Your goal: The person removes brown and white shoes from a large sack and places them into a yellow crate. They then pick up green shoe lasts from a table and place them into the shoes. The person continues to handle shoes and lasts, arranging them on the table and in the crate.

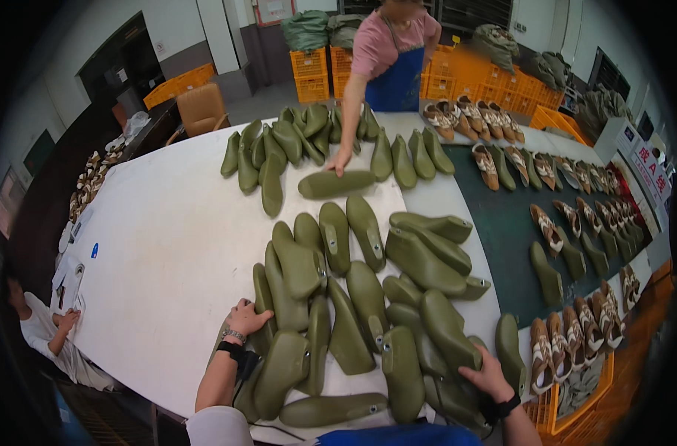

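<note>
Green shoe lasts [292, 260] lie in a loose heap on the white table in front of me. At the heap's left side my left hand [247, 318] rests against the lasts, its thumb held apart from the fingers. Part of that hand's underside is hidden. My right hand [489, 374] is closed on the lower end of a green shoe last [448, 327], which slants up and left over other lasts. Another last [509, 348] lies just right of that hand, at the table's right edge.
Across the white table [160, 223], a co-worker's hand [340, 160] holds a last near more lasts [271, 149]. On the right, a green conveyor belt [494, 223] carries lasts and brown-and-white shoes [546, 227]. An orange crate [598, 386] stands below. Another person [56, 334] sits far left.
</note>
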Motion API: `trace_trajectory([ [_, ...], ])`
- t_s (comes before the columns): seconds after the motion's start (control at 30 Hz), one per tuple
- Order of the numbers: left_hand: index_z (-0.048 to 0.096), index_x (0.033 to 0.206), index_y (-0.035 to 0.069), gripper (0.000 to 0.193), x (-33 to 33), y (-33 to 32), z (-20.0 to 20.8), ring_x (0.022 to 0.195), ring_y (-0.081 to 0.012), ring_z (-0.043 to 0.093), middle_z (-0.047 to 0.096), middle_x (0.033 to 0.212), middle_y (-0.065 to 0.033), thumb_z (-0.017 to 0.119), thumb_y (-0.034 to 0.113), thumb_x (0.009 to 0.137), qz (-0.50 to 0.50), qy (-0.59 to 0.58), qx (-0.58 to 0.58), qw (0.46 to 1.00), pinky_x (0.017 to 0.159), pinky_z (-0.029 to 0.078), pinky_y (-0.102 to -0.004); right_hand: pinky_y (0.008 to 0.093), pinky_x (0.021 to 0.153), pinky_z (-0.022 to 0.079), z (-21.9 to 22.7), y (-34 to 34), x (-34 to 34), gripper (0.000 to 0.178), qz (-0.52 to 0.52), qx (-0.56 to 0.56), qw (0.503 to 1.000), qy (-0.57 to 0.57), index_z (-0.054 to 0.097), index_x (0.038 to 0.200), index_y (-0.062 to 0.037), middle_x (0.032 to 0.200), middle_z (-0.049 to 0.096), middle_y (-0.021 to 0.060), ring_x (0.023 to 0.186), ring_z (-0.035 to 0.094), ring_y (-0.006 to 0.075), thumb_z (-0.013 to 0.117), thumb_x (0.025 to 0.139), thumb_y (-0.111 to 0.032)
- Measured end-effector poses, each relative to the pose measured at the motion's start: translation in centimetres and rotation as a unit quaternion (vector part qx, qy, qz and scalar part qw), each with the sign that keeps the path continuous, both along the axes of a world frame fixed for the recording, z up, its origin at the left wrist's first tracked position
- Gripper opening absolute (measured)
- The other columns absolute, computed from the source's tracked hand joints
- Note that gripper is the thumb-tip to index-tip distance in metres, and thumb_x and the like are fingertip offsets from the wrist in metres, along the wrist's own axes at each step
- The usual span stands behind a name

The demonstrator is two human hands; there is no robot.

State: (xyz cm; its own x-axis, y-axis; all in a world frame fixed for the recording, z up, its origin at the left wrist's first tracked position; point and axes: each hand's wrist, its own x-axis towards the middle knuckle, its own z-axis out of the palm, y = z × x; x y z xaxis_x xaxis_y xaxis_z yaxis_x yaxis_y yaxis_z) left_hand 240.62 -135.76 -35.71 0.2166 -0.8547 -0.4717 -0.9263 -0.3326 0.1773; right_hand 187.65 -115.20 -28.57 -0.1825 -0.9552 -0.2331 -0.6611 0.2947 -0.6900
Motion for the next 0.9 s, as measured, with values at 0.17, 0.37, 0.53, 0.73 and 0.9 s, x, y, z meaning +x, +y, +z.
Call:
trace_trajectory([
  [0.17, 0.039, 0.135, 0.003, 0.093, -1.0, 1.1, -0.4, 0.125, -0.0380, 0.039, 0.046, 0.131, -0.0215, 0.059, 0.067, 0.070, -0.021, 0.150, -0.089, 0.985, 0.102, 0.027, -0.0571, 0.0387, 0.091, 0.043, -0.5, 0.4, -0.5, 0.076, 0.024, -0.030, 0.999, 0.001, 0.031, 0.137, -0.0051, 0.118, 0.054, 0.0253, 0.109, 0.053, 0.0392, 0.071, 0.075, -0.025],
  [0.37, 0.029, 0.137, -0.004, 0.091, 7.6, 11.5, 0.1, 0.123, -0.0381, 0.040, 0.043, 0.129, -0.0274, 0.070, 0.046, 0.074, -0.028, 0.165, -0.245, 0.955, 0.102, 0.036, -0.0406, 0.0353, 0.091, 0.044, 1.9, 4.6, 0.0, 0.063, 0.009, -0.170, 0.985, 0.011, 0.039, 0.134, -0.0022, 0.124, 0.052, 0.0192, 0.106, 0.055, 0.0303, 0.066, 0.078, -0.006],
  [0.53, 0.033, 0.135, -0.004, 0.091, 8.0, 25.2, -1.0, 0.116, -0.0337, 0.049, 0.048, 0.126, -0.0247, 0.075, 0.044, 0.070, -0.034, 0.125, -0.200, 0.971, 0.097, 0.041, -0.0379, 0.0352, 0.084, 0.047, 3.6, 8.2, 3.0, 0.038, 0.101, -0.227, 0.968, 0.036, 0.057, 0.112, 0.0000, 0.108, 0.060, 0.0169, 0.096, 0.060, 0.0294, 0.066, 0.075, -0.003],
  [0.73, 0.050, 0.122, -0.003, 0.078, 6.5, 26.3, -0.2, 0.099, -0.0255, 0.061, 0.061, 0.111, -0.0176, 0.076, 0.047, 0.067, 0.013, 0.096, -0.078, 0.992, 0.084, 0.049, -0.0342, 0.0357, 0.075, 0.050, 1.2, 5.4, 11.8, 0.047, 0.411, -0.249, 0.869, 0.119, 0.055, 0.112, -0.0064, 0.108, 0.058, 0.0113, 0.091, 0.059, 0.0288, 0.072, 0.071, -0.022],
  [0.9, 0.059, 0.111, -0.006, 0.067, 7.2, 24.7, -0.6, 0.087, -0.0209, 0.064, 0.066, 0.099, -0.0151, 0.075, 0.045, 0.070, 0.048, 0.257, 0.000, 0.965, 0.079, 0.051, -0.0321, 0.0420, 0.075, 0.048, -3.7, 0.9, 19.3, 0.048, 0.540, -0.085, 0.832, 0.090, 0.051, 0.112, -0.0060, 0.097, 0.061, 0.0160, 0.090, 0.059, 0.0344, 0.070, 0.075, -0.028],
])
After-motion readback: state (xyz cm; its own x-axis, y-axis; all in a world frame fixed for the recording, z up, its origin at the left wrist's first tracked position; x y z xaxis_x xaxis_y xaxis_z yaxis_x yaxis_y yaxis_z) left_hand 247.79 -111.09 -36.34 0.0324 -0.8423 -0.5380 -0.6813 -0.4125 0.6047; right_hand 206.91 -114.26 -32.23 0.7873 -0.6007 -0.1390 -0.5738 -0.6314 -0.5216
